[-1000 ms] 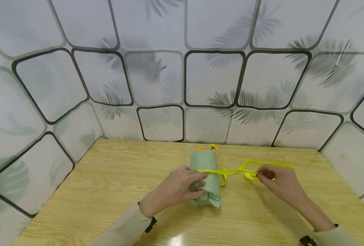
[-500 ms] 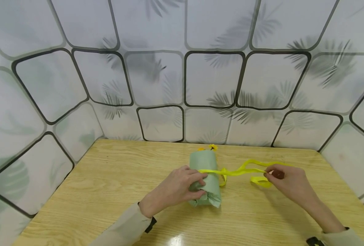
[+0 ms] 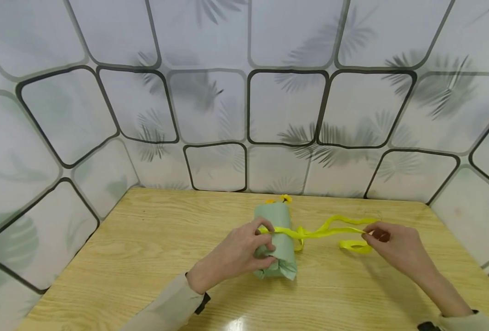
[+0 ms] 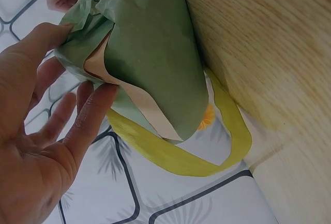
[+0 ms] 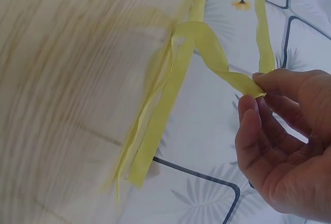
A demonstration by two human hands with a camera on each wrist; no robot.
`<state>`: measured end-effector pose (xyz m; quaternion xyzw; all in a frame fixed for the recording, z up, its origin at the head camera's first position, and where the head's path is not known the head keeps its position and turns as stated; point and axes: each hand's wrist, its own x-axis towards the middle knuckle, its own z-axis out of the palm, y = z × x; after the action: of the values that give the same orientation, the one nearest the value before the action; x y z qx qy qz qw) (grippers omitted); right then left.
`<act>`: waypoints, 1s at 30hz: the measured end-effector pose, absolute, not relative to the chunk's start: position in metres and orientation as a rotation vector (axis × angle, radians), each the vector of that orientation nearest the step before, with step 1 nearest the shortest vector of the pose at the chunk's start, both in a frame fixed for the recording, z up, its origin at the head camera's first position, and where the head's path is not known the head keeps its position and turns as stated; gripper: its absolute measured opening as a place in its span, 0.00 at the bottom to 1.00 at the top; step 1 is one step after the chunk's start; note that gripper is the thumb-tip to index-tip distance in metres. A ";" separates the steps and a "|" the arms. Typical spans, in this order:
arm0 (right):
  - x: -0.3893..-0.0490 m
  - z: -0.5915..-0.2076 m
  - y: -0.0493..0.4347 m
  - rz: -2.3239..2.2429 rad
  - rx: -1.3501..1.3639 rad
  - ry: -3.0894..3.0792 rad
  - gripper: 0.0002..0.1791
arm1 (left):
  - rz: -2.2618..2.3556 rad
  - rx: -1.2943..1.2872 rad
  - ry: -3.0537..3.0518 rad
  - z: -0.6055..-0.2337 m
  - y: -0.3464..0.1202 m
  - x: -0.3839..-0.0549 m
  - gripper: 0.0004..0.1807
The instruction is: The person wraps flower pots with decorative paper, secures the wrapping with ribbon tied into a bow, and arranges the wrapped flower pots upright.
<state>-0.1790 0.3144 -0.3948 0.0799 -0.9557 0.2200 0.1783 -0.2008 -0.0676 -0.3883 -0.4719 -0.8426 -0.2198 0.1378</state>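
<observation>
A bouquet wrapped in pale green paper (image 3: 283, 255) lies on the table, two yellow-orange flowers (image 3: 286, 198) peeking out at its far end. Around its middle runs a yellow ribbon (image 3: 321, 234), crossed at the right side. My left hand (image 3: 238, 248) holds the bouquet from the left, thumb and fingers bent over the wrapping, index finger arched by the ribbon. In the left wrist view the ribbon hangs as a loose loop (image 4: 176, 164) beside the paper. Off to the right, my right hand (image 3: 397, 246) pinches the ribbon between thumb and index finger.
The wood-grain table (image 3: 166, 230) reaches back to a light wall covering (image 3: 211, 105) with dark outlined shapes and leaf prints. More ribbon trails at the right, and its cut tail (image 5: 160, 125) hangs down in the right wrist view.
My right hand has drawn the ribbon further right, and the crossing beside the bouquet looks tighter. The left index finger has lifted and arched; the bouquet has hardly moved.
</observation>
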 end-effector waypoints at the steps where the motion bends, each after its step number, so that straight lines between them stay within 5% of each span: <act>1: -0.179 -0.395 0.315 0.626 0.218 -2.709 0.02 | -0.648 -1.364 -2.435 -0.388 -0.068 -0.201 0.09; 30: -0.172 -0.399 0.335 0.634 0.250 -2.893 0.07 | -0.567 -1.341 -2.449 -0.388 -0.067 -0.200 0.08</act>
<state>-0.1719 0.3353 -0.3994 0.0837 -0.9699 0.2125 0.0849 -0.2003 -0.0675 -0.3875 -0.4656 -0.8504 -0.1970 0.1460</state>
